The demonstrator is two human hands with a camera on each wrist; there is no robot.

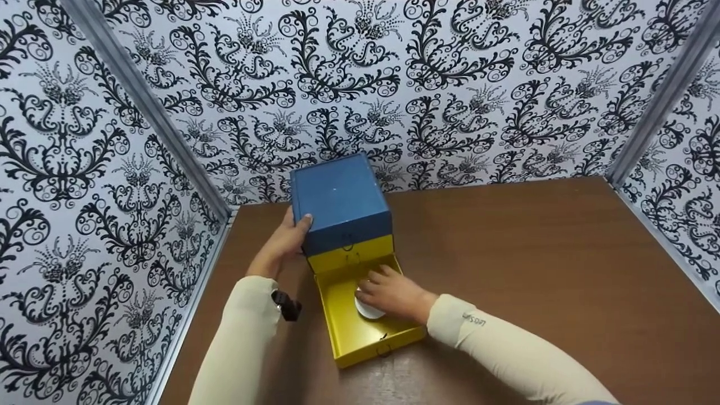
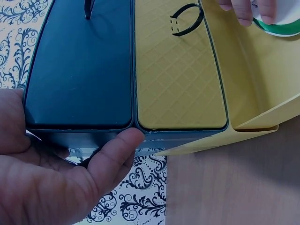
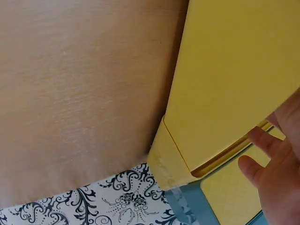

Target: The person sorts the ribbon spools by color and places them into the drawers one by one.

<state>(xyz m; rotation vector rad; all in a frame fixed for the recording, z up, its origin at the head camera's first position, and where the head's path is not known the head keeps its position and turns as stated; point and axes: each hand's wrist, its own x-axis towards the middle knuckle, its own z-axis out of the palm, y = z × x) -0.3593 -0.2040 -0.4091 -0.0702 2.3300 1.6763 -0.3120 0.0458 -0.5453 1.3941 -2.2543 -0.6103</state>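
A blue drawer box (image 1: 340, 194) stands upright near the back wall, and its lowest drawer, a yellow one (image 1: 332, 320), is pulled far out. My left hand (image 1: 286, 239) grips the box at its left side, the thumb on the top front edge. In the left wrist view, a finger (image 2: 119, 143) of it lies along the box's side. My right hand (image 1: 394, 295) is inside the drawer, its fingers over a round white disc (image 1: 368, 311) with a green rim (image 2: 281, 29). The drawer wall hides that disc in the right wrist view.
A blue drawer front (image 2: 84, 70) and a yellow drawer front (image 2: 180, 79), both closed, sit above the pulled-out one. Patterned walls (image 1: 270, 84) stand behind and beside the brown table (image 1: 534, 253). A small black thing (image 1: 384, 336) shows near the drawer's front.
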